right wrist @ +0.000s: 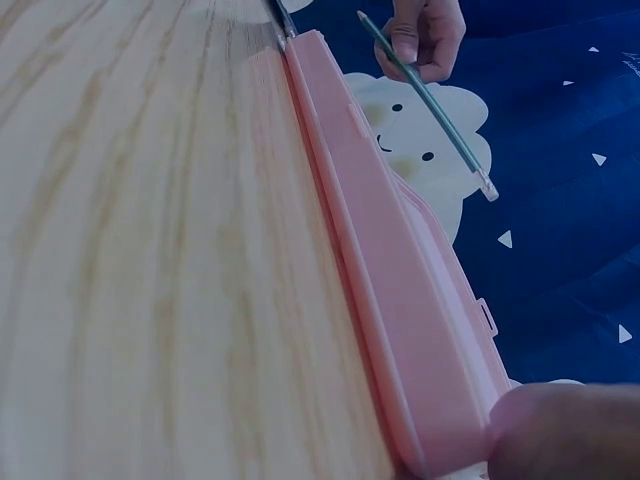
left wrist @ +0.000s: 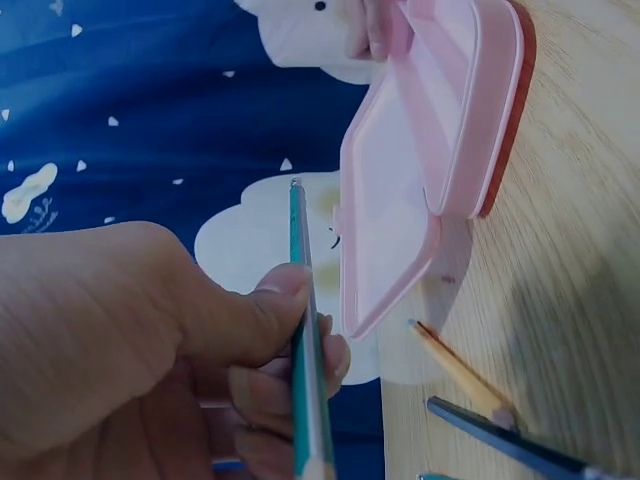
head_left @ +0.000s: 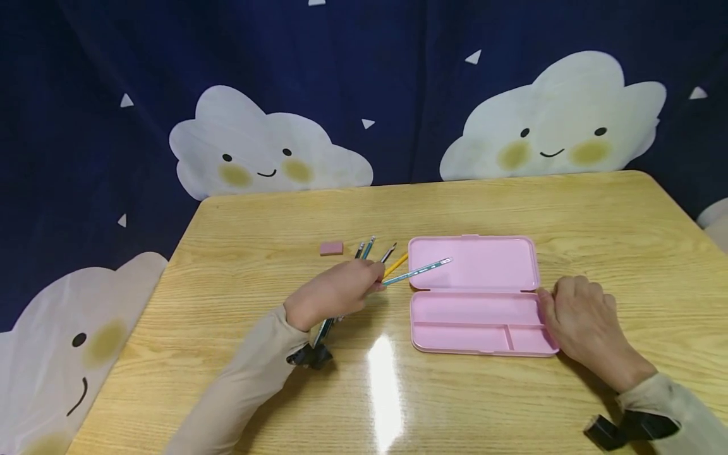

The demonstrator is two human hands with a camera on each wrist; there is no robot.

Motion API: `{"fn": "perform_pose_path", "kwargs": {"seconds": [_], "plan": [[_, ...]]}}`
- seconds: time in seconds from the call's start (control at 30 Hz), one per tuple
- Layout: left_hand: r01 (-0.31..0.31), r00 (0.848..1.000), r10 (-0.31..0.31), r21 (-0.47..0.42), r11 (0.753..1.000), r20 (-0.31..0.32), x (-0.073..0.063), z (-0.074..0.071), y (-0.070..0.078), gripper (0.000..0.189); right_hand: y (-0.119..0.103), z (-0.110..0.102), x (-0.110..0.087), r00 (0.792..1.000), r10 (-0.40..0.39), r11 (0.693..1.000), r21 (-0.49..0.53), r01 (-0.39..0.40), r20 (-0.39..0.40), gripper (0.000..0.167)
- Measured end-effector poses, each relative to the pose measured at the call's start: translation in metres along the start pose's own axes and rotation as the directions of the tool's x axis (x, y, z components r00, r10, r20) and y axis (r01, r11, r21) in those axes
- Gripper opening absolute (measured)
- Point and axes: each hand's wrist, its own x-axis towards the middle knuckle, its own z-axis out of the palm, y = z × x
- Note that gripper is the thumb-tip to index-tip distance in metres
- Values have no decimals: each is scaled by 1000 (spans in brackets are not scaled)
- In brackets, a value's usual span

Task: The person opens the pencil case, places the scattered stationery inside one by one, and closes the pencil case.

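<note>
My left hand [head_left: 343, 289] pinches a teal pencil [head_left: 423, 270] between thumb and fingers, off the table. Its eraser end points right, over the raised lid of a pink pencil case [head_left: 461, 308]. In the left wrist view the same pencil [left wrist: 307, 380] runs up past the thumb. The case lies open, its divided tray towards me and the lid behind. My right hand [head_left: 588, 325] grips the case's right end, thumb at the rim; its other fingers are partly hidden. From the right wrist view, a fingertip [right wrist: 555, 430] touches the case's pink side [right wrist: 390, 270].
Several pencils lie on the table under and around my left hand, among them a yellow one [head_left: 397, 264] and a dark one [head_left: 389, 252]. A pink eraser [head_left: 331, 248] lies behind them. A dark blue cloud-print curtain [head_left: 398, 76] hangs behind the wooden table [head_left: 273, 234].
</note>
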Motion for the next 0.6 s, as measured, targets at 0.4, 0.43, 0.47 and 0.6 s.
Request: {"fn": "perform_pose_path", "kwargs": {"seconds": [0.4,0.43,0.47,0.6], "plan": [[-1,1000,-2,89,996,31,11,2,12,12,-1,0,0,1000,-12,1000,1,12,-9,32],[-3,999,0,98,995,36,12,2,13,12,-1,0,0,1000,-15,1000,-1,15,-13,32],[-7,999,3,106,994,40,13,3,14,11,-1,0,0,1000,-16,1000,-4,16,-16,32],[-36,998,29,146,989,49,18,5,17,4,0,0,-1,1000,-12,1000,-4,12,-10,32]]}}
